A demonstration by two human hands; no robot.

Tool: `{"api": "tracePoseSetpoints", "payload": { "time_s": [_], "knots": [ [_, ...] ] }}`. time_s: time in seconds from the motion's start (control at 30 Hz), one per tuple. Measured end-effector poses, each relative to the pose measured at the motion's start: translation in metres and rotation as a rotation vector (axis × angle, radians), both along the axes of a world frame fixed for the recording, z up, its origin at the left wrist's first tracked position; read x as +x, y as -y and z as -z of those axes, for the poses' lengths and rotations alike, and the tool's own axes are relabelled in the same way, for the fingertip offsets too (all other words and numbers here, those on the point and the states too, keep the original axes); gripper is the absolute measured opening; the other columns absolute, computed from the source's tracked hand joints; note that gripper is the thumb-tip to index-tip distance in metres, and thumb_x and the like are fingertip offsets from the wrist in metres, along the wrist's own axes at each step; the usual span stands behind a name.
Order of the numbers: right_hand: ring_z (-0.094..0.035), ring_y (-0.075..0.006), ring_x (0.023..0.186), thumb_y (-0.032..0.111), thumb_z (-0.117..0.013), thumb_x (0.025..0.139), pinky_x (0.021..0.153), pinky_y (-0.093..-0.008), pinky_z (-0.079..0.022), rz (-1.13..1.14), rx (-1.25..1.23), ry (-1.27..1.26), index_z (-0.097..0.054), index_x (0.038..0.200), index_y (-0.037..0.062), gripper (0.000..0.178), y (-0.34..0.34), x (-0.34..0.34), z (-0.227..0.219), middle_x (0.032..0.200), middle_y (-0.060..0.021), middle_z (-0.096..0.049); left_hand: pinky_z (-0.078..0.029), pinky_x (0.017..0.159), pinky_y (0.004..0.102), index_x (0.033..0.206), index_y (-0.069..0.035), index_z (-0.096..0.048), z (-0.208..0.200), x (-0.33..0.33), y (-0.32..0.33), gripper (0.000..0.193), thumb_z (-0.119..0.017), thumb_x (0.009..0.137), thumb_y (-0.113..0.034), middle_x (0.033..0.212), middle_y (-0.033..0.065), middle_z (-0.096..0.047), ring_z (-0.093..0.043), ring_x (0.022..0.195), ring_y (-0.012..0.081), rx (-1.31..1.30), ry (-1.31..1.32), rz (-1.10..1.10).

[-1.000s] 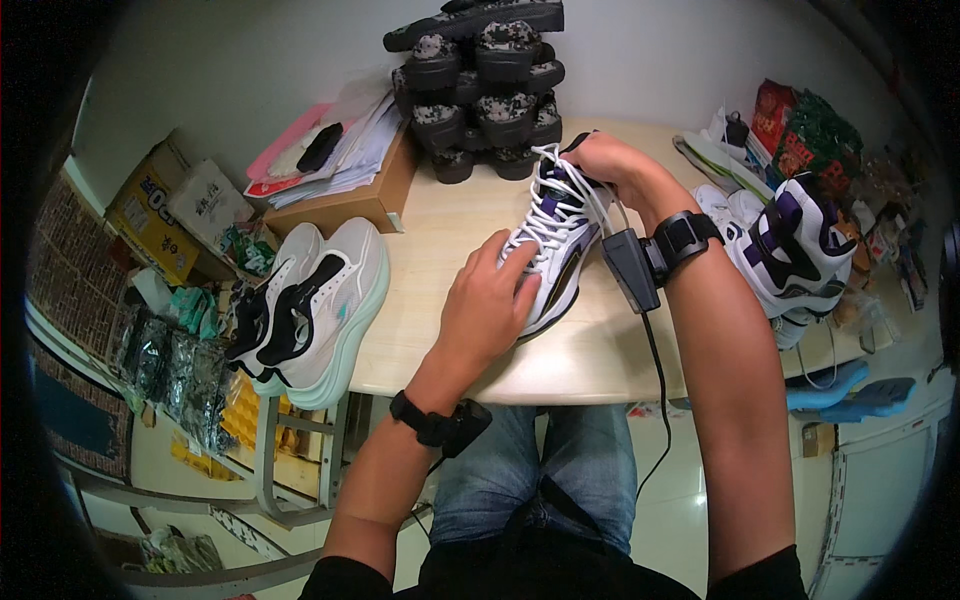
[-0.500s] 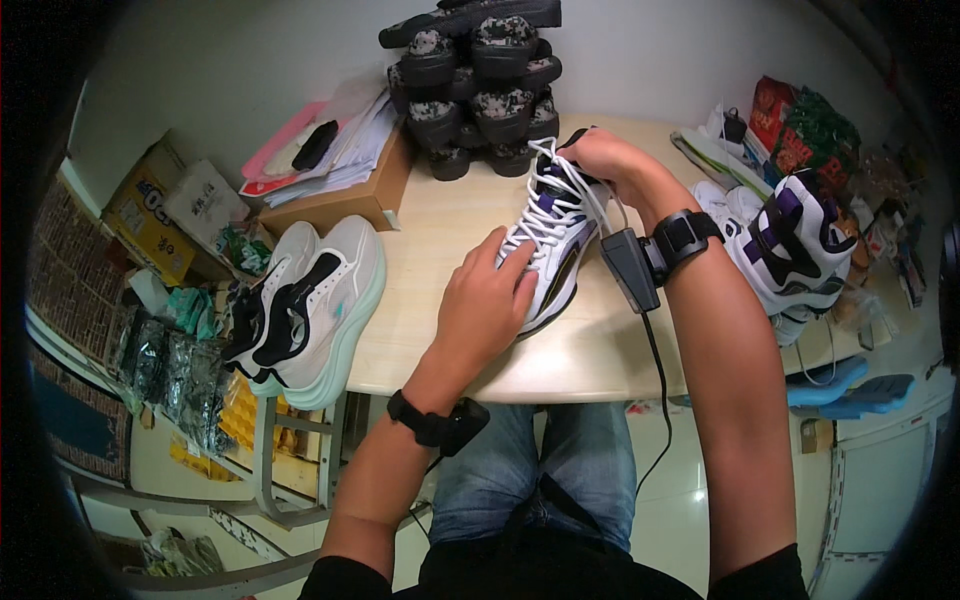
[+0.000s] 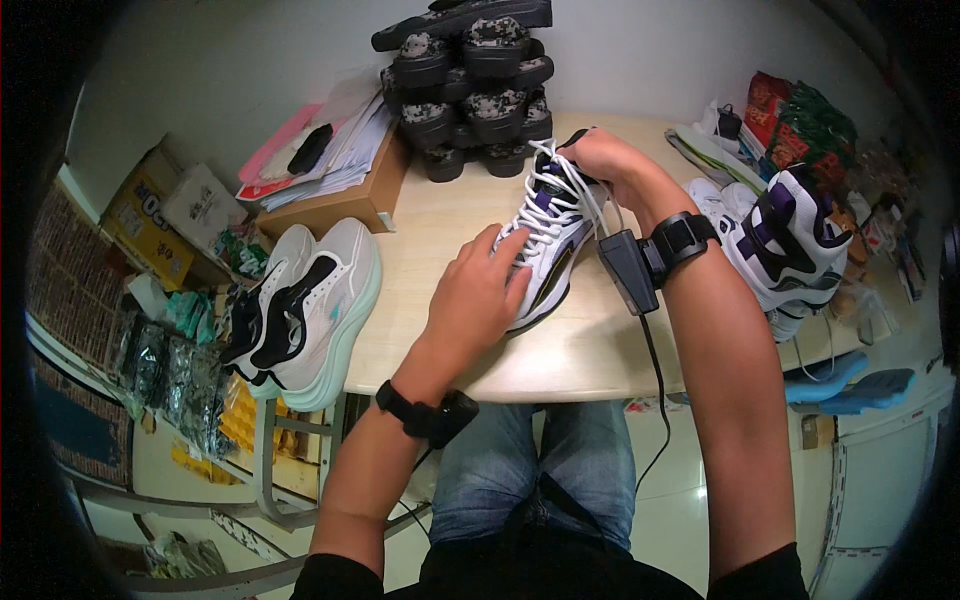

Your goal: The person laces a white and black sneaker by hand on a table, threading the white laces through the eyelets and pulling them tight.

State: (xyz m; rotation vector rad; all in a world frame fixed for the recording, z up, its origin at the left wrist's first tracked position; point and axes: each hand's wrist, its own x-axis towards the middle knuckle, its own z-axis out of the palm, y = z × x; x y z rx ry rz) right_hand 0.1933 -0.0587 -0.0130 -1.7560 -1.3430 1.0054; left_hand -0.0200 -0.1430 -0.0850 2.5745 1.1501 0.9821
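Observation:
A white high-top sneaker (image 3: 550,265) with white laces and black and purple trim sits in front of me on the table, its toe toward me. My left hand (image 3: 480,290) holds its left side near the toe, thumb and index finger on the upper. At the far end my right hand (image 3: 605,158) grips the collar by the ankle opening; most of its fingers are hidden behind the shoe and wrist. Loose lace ends (image 3: 590,195) hang beside that hand. To the right stands a similar white, black and purple sneaker (image 3: 790,240).
Pale running shoes (image 3: 325,310) stand at the table's left edge. Behind them is a cardboard box (image 3: 340,205) topped with papers. Stacked camouflage shoes (image 3: 470,90) rise at the back. Bags (image 3: 810,130) crowd the right rear; blue slippers (image 3: 850,385) lie lower right. A cable (image 3: 655,400) hangs from my right wrist device.
My left hand has slid slightly left and toward me along the sneaker's toe side. The right hand keeps its place at the collar. The view has shifted a little.

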Motion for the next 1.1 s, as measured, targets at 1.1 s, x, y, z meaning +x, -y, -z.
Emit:
{"api": "tracePoseSetpoints", "payload": {
  "time_s": [1.1],
  "knots": [
    [-0.062, -0.0277, 0.075, 0.024, -0.054, 0.092, 0.074, -0.0377, -0.049, 0.061, 0.401, 0.291, -0.062, 0.102, -0.0053, 0.032, 0.083, 0.006, 0.012, 0.085, -0.0153, -0.066, -0.035, 0.105, 0.0455, 0.146, -0.014, -0.033, -0.013, -0.027, -0.081, 0.075, -0.07, 0.082, -0.03, 0.142, 0.0219, -0.04, -0.039, 0.131, 0.0336, -0.133, -0.443, 0.066]
  ]
}}
